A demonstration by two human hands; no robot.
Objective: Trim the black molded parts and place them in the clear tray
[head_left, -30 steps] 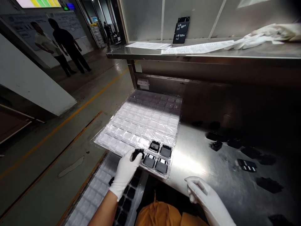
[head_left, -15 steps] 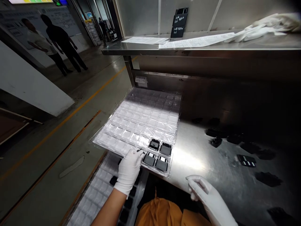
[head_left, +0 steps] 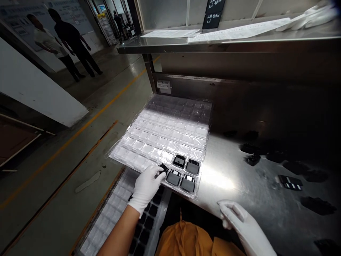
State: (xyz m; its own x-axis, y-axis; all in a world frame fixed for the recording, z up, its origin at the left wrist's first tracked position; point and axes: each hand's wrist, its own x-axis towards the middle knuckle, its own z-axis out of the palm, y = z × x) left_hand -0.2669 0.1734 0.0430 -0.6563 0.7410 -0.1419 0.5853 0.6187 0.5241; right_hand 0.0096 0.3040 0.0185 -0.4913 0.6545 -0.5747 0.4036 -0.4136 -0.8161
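My left hand [head_left: 149, 183], in a white glove, pinches a small black plastic housing [head_left: 163, 168] at the near edge of a clear blister tray [head_left: 149, 137]. The housing looks tilted, and my fingers hide part of it. Beside it in the tray's near right corner sit several black housings [head_left: 188, 184], some with white strips showing. My right hand [head_left: 234, 215], also gloved, hovers at the front of the metal table [head_left: 215, 179]. Its fingers are curled together, with nothing visible in them.
Several loose black housings [head_left: 290, 182] lie on the table at the right. Another tray [head_left: 106, 217], partly filled with black parts, stands lower left. A metal shelf [head_left: 170, 48] above holds papers [head_left: 239, 31] and white gloves [head_left: 314, 17]. Two people [head_left: 73, 41] stand across the floor.
The view has shifted, so the scene sits a little further right and higher. My left hand has lifted slightly and the black housing in it shows more. My right hand keeps its pose.
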